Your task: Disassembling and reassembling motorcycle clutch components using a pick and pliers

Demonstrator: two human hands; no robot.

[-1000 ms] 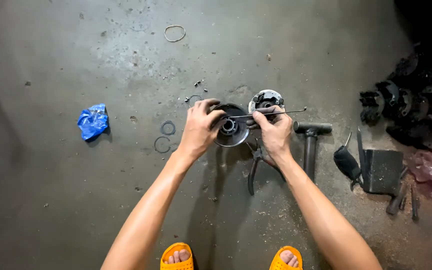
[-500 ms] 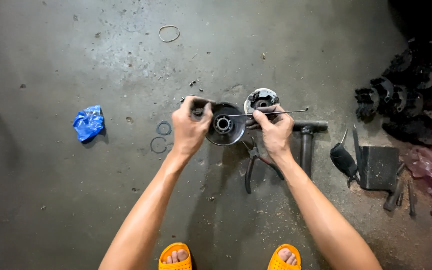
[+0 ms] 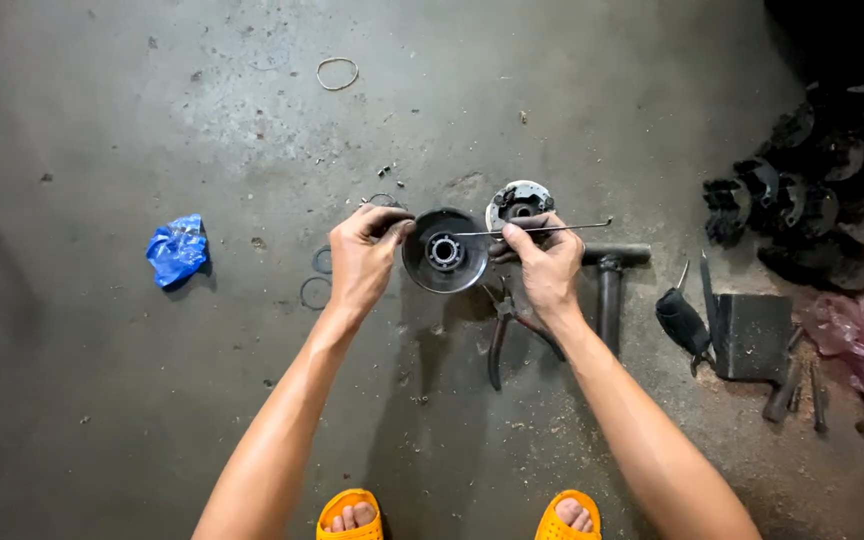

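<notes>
Left hand (image 3: 364, 250) clamps the dark round hub (image 3: 444, 250) off the concrete floor (image 3: 152, 400), mid-floor. Right hand (image 3: 544, 262) pinches the thin pick (image 3: 532, 229). Greasy grip; pick could skid off the bearing and jab my fingers.

Bare forearms, no sleeves; orange open-toed sandals (image 3: 355, 512) on both feet.

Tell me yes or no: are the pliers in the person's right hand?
No, the pliers lie on the concrete floor under the right hand, which pinches a thin metal rod instead.
</notes>
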